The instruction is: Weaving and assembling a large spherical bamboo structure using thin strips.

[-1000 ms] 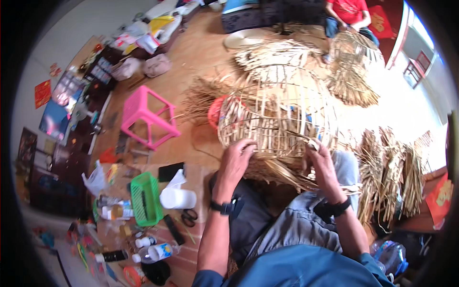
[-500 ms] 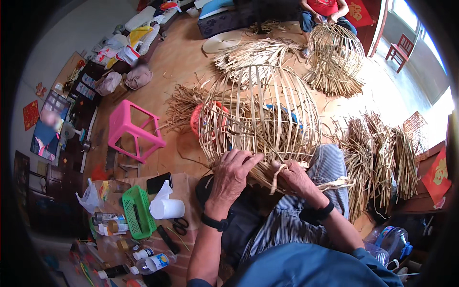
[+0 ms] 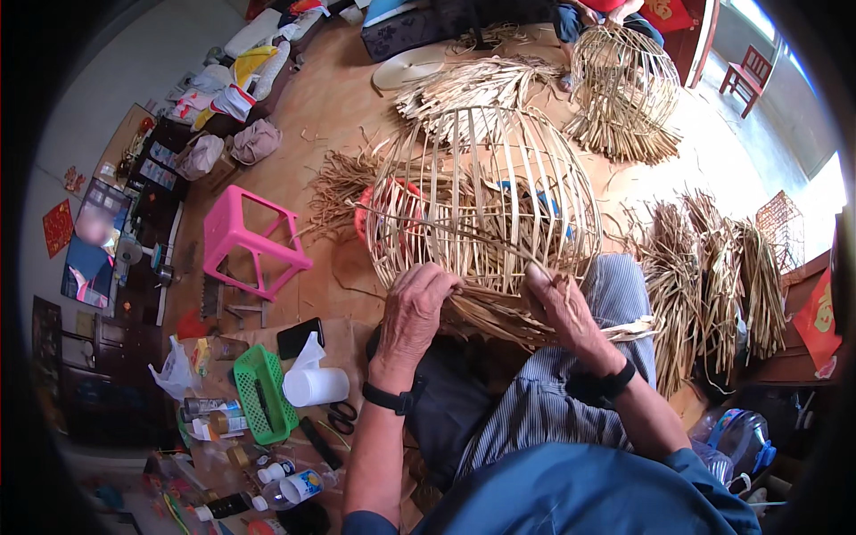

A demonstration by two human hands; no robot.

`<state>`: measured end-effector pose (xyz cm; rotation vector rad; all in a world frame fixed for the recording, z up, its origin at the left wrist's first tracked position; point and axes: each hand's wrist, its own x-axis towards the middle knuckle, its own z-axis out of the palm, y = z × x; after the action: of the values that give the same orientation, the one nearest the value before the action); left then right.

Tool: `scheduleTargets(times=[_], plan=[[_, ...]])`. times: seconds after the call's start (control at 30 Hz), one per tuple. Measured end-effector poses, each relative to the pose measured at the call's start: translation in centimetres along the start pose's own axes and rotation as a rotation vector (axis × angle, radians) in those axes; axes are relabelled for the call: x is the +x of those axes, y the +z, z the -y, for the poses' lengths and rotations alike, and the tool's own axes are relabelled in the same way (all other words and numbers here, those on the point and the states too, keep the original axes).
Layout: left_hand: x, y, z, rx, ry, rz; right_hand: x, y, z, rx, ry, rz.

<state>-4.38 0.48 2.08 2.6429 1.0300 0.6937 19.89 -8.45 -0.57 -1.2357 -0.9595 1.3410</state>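
Observation:
A large open-ribbed basket (image 3: 486,234) of pale flat strips rests on its side against my lap, its woven edge toward me. My left hand (image 3: 415,308) is closed on the left part of that edge, thumb and fingers pressed together over the strips. At the edge's right part, my right hand (image 3: 566,312) pinches a long fibre strip, which runs up leftward across the ribs. Between the hands a dense band of brown fibres (image 3: 495,314) curves along the edge. Loose pale strip ends (image 3: 631,330) lie over my right knee, beside the right wrist.
At left stand a pink stool (image 3: 254,241) and a low table with a green plastic basket (image 3: 265,392), a white paper roll (image 3: 316,383), scissors (image 3: 341,416) and bottles. Dried fibre bundles (image 3: 704,294) stand at right. Another person holds a second basket (image 3: 624,80) at the far side.
My right hand has risen and turned, drawing the strip up; the loop that hung at its fingers no longer shows. My left hand has shifted slightly left and up along the edge.

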Motion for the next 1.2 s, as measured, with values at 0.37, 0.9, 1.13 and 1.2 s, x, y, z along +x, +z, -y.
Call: scheduleTargets(times=[0.37,0.9,1.13,1.2], plan=[[-1.6,1.4,-4.8,0.220,-0.128,-0.103,-3.9,-1.8,-0.9,-0.133,-0.012,0.361],[-1.9,3.0,-2.0,-0.077,-0.374,-0.122,-6.5,-8.4,-0.9,0.340,-0.147,0.222],[-1.6,2.6,-1.1,-0.087,-0.291,-0.131,-9.9,-22.9,-2.4,0.504,-0.118,-0.144],[-1.1,2.1,-1.1,-0.161,-0.349,-0.054,-11.1,-27.2,-3.2,0.378,-0.118,-0.279]])
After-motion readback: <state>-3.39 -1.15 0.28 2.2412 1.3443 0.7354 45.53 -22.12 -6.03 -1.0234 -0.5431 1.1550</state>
